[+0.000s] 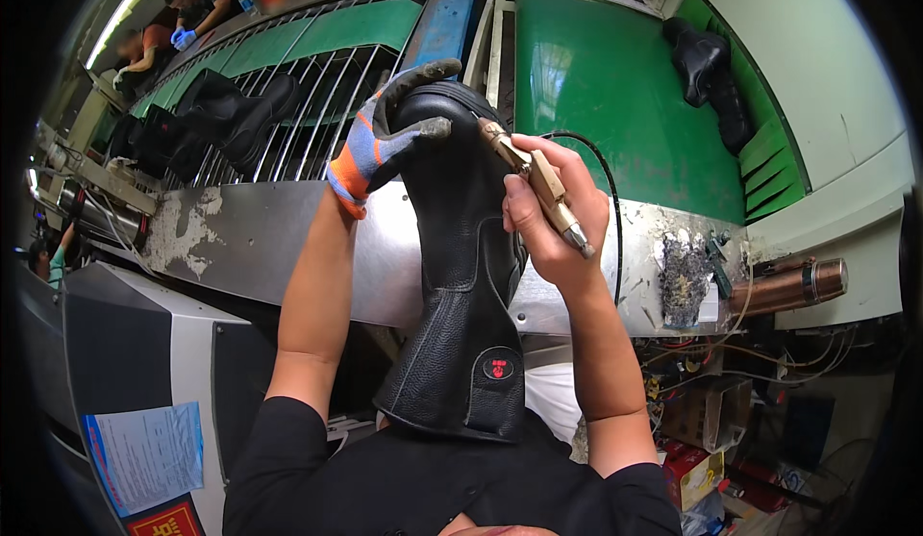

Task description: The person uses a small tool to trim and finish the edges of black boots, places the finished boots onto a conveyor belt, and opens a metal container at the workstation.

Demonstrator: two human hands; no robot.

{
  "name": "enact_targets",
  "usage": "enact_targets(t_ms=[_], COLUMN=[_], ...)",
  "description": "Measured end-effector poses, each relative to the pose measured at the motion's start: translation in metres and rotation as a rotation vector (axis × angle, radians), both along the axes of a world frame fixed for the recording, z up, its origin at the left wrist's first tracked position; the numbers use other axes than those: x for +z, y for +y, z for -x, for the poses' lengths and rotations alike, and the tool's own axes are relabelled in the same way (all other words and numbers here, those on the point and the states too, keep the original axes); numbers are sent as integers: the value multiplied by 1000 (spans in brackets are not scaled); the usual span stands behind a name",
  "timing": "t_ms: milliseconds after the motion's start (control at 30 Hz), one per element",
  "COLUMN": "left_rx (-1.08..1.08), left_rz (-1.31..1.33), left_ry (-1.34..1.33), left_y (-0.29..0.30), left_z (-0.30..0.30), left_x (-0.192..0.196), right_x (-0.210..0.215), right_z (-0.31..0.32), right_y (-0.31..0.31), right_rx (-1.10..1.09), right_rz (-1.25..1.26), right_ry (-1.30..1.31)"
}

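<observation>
A tall black leather boot [448, 238] lies lengthwise in front of me, toe away and shaft opening against my body. A round red emblem shows near its top. My left hand [383, 142], in a blue, orange and black glove, is closed around the toe end, thumb on one side and fingers on the other. My bare right hand [560, 211] grips a slim brass-coloured hand tool [546, 186] with a side lever. Its narrow tip is at the edge of the boot's sole by the toe; whether it touches, I cannot tell.
A metal ledge [375, 267] lies under the boot. Beyond are a green conveyor belt [615, 113] with black boots [707, 74], and a barred rack [317, 103] with more boots. A black hose [611, 180] curves beside my right hand. Other people [197, 7] work at far left.
</observation>
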State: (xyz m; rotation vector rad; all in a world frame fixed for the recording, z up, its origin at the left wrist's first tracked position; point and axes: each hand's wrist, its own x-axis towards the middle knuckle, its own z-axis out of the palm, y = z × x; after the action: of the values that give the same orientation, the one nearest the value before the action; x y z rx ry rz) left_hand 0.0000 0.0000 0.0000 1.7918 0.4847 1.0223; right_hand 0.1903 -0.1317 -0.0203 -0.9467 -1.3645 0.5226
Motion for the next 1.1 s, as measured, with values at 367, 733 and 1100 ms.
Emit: enact_targets(t_ms=[367,733,1100], left_rx=[50,19,40], left_rz=[108,211,343], left_ry=[-63,-179,-275], left_y=[29,43,56], left_z=[7,17,61], left_x=[-21,-42,-89], right_x=[-72,-123,-146], right_z=[0,14,8], right_y=[-28,-66,-98], right_rx=[-1,-17,2], right_rz=[146,193,354], right_ry=[188,236,390])
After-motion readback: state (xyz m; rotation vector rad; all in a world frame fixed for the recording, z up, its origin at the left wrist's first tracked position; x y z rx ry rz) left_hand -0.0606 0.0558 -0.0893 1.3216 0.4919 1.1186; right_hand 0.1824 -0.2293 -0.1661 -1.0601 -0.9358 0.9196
